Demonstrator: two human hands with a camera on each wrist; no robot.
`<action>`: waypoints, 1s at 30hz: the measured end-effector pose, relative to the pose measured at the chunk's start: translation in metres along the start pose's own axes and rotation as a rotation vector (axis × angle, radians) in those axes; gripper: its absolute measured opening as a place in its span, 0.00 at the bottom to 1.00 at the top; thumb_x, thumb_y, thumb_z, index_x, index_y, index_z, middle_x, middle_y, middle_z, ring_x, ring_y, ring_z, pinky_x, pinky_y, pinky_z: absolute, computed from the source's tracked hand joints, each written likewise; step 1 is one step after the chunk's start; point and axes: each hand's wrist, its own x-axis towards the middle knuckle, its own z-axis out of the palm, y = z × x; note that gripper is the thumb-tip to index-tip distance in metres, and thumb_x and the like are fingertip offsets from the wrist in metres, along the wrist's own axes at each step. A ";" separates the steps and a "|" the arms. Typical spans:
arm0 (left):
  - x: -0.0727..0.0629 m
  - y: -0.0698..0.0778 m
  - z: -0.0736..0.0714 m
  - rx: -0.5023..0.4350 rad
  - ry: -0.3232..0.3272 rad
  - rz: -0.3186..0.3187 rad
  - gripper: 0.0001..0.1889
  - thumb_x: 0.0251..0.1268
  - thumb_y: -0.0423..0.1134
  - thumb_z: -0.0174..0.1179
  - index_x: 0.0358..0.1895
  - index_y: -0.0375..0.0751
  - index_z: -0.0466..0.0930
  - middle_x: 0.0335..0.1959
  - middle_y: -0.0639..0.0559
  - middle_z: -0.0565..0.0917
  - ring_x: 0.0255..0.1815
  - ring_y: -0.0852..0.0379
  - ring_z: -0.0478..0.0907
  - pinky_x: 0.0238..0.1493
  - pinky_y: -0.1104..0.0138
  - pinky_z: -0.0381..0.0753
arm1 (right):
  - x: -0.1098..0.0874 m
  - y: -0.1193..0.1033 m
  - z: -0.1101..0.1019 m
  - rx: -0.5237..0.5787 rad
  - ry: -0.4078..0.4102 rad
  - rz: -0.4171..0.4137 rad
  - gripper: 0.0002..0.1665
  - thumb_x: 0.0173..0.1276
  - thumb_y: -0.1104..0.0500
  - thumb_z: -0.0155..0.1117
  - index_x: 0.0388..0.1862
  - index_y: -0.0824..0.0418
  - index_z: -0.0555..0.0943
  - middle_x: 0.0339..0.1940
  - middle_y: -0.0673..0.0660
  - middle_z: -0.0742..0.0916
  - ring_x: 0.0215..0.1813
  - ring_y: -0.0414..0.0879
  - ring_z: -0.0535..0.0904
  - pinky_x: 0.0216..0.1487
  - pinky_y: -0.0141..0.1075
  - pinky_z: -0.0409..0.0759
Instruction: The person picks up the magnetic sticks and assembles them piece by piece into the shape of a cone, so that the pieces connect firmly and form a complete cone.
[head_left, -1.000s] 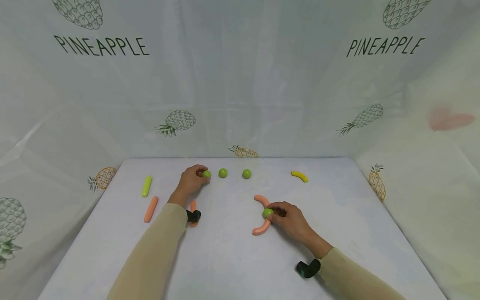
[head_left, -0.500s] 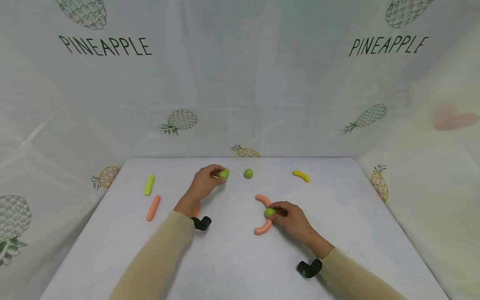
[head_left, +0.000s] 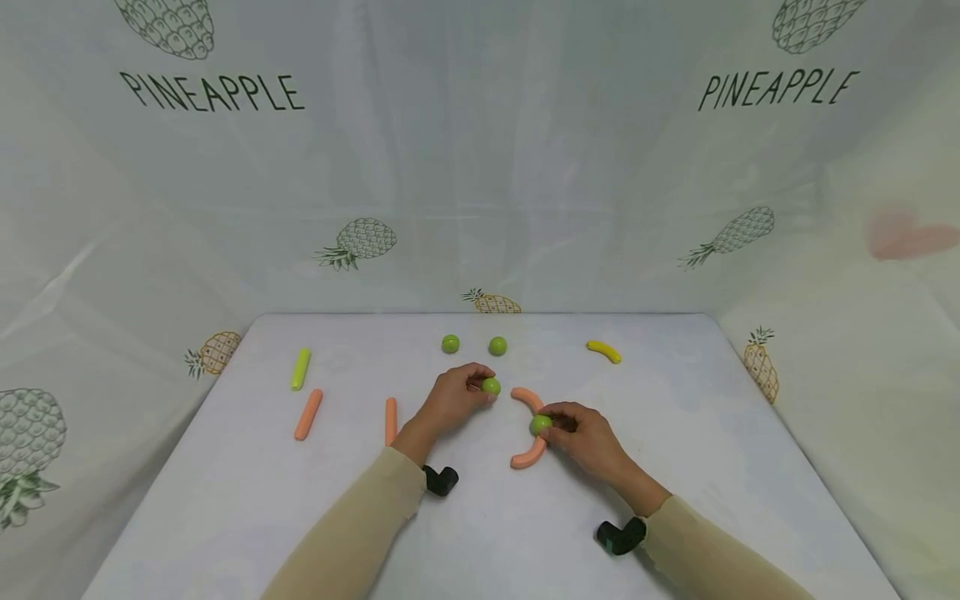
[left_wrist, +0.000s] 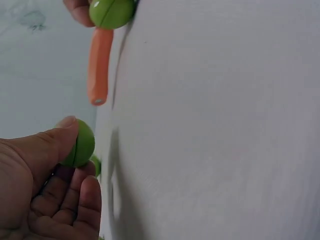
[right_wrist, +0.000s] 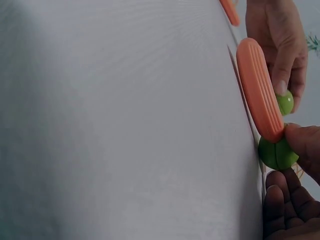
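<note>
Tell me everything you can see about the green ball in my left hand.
The green ball is round and smooth, looks like plastic, and shows a dark seam in the left wrist view. Your left hand pinches it clear of the white tabletop. In the head view it sits left of the orange curve, apart from it.

On the flat white table (head_left: 480,542), a round green ball (head_left: 450,343) lay left of a second green ball (head_left: 498,346), both behind a third green ball (head_left: 491,386) in the left hand (head_left: 456,398). A curved yellow banana (head_left: 603,351) lay farther right; at left, a straight light-green stick (head_left: 301,369) lay behind a straight orange stick (head_left: 308,414), another orange stick (head_left: 391,419) right of these. In the right hand (head_left: 587,439), a fourth green ball (head_left: 539,424) was between a curved orange piece (head_left: 527,397) and another curved piece (head_left: 529,454).
</note>
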 end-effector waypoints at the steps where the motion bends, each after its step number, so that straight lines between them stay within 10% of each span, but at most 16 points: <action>1: 0.000 -0.001 0.002 0.001 -0.005 0.011 0.17 0.67 0.35 0.73 0.58 0.45 0.85 0.50 0.51 0.88 0.50 0.55 0.84 0.56 0.57 0.83 | 0.000 0.000 0.000 -0.001 0.000 -0.004 0.16 0.71 0.60 0.74 0.57 0.55 0.88 0.49 0.53 0.89 0.45 0.45 0.82 0.44 0.32 0.81; 30: 0.005 -0.005 0.022 0.121 -0.022 0.063 0.19 0.66 0.39 0.75 0.58 0.48 0.83 0.48 0.53 0.82 0.49 0.55 0.78 0.54 0.59 0.80 | -0.001 -0.001 0.001 0.004 -0.005 0.013 0.16 0.71 0.60 0.74 0.57 0.56 0.87 0.48 0.52 0.89 0.44 0.44 0.82 0.44 0.32 0.81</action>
